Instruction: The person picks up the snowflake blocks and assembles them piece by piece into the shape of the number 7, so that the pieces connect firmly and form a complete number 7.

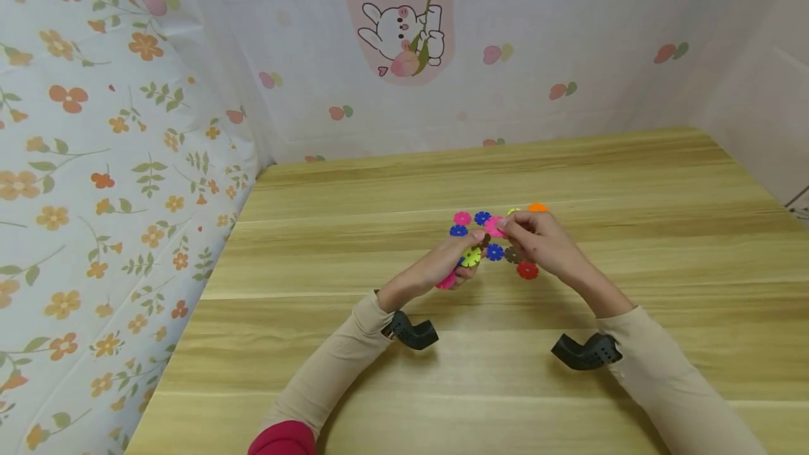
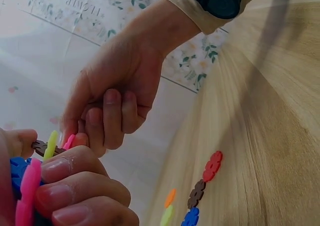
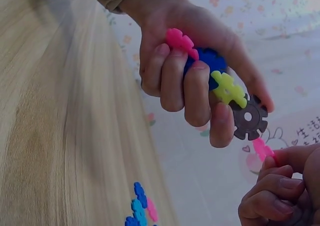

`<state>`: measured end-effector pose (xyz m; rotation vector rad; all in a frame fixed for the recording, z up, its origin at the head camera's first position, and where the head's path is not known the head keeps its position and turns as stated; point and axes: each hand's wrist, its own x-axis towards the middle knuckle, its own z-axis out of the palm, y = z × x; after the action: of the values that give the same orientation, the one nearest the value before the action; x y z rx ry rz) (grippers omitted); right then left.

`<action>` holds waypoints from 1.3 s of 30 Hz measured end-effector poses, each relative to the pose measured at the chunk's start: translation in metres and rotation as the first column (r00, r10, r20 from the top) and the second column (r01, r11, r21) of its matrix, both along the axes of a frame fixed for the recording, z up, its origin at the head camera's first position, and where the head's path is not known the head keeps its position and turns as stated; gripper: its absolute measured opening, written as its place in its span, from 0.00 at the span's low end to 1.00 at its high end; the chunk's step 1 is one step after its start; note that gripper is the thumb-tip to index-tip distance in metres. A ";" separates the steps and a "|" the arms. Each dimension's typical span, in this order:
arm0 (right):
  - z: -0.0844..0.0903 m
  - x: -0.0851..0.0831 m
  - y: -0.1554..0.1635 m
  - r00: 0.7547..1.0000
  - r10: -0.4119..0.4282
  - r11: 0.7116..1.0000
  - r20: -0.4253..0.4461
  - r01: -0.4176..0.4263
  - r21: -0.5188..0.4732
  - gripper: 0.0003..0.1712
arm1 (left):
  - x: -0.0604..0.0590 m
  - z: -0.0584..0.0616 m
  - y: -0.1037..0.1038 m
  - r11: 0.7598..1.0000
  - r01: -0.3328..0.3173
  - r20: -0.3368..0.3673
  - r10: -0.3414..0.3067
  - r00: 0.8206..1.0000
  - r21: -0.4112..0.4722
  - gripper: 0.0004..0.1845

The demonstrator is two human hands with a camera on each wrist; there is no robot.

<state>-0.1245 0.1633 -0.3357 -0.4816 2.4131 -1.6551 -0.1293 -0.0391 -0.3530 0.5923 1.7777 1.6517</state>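
Observation:
My left hand [image 1: 456, 263] grips a short chain of joined snowflake discs: pink [image 3: 180, 40], blue [image 3: 210, 61], yellow [image 3: 228, 88] and brown [image 3: 249, 117] at the free end. The fingers curl round the chain, and the thumb lies along the brown disc. My right hand [image 1: 508, 226] pinches a single pink disc [image 1: 494, 226] between thumb and fingertips. That disc's edge meets the brown disc's rim [image 2: 42, 147]. Both hands hover just above the wooden table [image 1: 442, 371], close together.
Loose discs lie on the table around the hands: pink [image 1: 462, 218], blue [image 1: 482, 217], another blue [image 1: 495, 252], brown [image 1: 512, 255], red [image 1: 527, 270], orange [image 1: 538, 207]. Patterned cloth walls [image 1: 126, 160] close in the left and back.

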 end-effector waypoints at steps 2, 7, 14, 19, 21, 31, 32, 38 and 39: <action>0.001 0.000 0.000 1.000 0.001 1.000 0.007 -0.001 0.002 0.19 | 0.000 0.000 0.000 1.000 -0.004 -0.001 0.004 1.000 -0.001 0.21; 0.001 -0.001 0.000 1.000 -0.004 1.000 0.026 0.004 -0.004 0.19 | 0.000 0.000 0.000 1.000 -0.022 -0.003 0.022 1.000 -0.010 0.23; -0.001 0.001 -0.003 0.998 0.017 0.999 0.058 -0.014 -0.042 0.19 | -0.001 0.000 0.001 0.999 -0.030 -0.010 0.030 0.999 -0.017 0.24; -0.002 0.004 -0.010 0.999 -0.014 0.997 0.048 0.017 -0.071 0.19 | 0.000 -0.001 0.001 0.999 -0.032 -0.004 0.032 0.999 0.009 0.25; -0.002 0.005 -0.012 0.999 -0.026 0.997 0.040 0.029 -0.065 0.18 | 0.000 -0.001 0.001 1.000 -0.024 -0.006 0.025 1.000 0.016 0.26; 0.000 0.006 -0.009 0.998 0.042 0.998 0.038 -0.040 -0.049 0.18 | 0.001 -0.002 0.002 0.999 -0.003 0.000 0.003 1.000 0.046 0.24; 0.000 0.006 -0.008 0.998 0.048 0.997 0.050 -0.045 -0.060 0.17 | 0.001 -0.002 0.002 0.999 -0.004 -0.001 0.005 1.000 0.050 0.24; 0.000 0.003 -0.007 0.996 0.057 0.997 0.066 -0.054 -0.053 0.18 | 0.001 -0.001 0.003 0.998 -0.013 0.032 0.011 0.999 0.054 0.25; 0.000 0.003 -0.006 0.997 0.056 0.998 0.061 -0.054 -0.045 0.18 | 0.001 0.000 0.002 0.999 -0.015 0.040 0.013 0.999 0.052 0.25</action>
<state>-0.1216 0.1568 -0.3361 -0.4905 2.3028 -1.6776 -0.1287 -0.0368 -0.3530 0.5676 1.7185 1.7121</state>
